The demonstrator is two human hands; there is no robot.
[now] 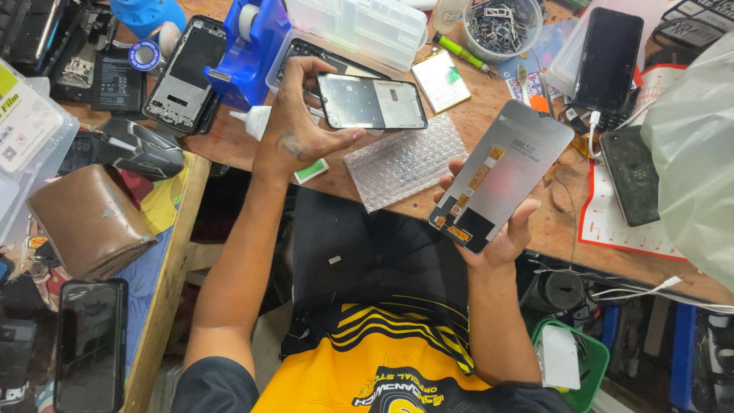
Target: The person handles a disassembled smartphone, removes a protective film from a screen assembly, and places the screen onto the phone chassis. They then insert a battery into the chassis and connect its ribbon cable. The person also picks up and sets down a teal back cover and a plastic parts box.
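My left hand (294, 130) grips a phone frame (372, 102) by its left end, holding it level above the wooden table (527, 229), its inner metal plate facing up. My right hand (501, 233) holds a replacement screen panel (497, 176) from below, tilted, its grey back with orange flex strips toward me. A sheet of bubble wrap (405, 162) lies on the table between the two hands.
A clear plastic box (367, 27), a blue tape dispenser (248, 50), a tub of small parts (501, 27), several phones (608, 57), a brown wallet (92, 222), a mouse (145, 149) and a plastic bag (696, 145) crowd the bench. A dark phone (90, 348) lies bottom left.
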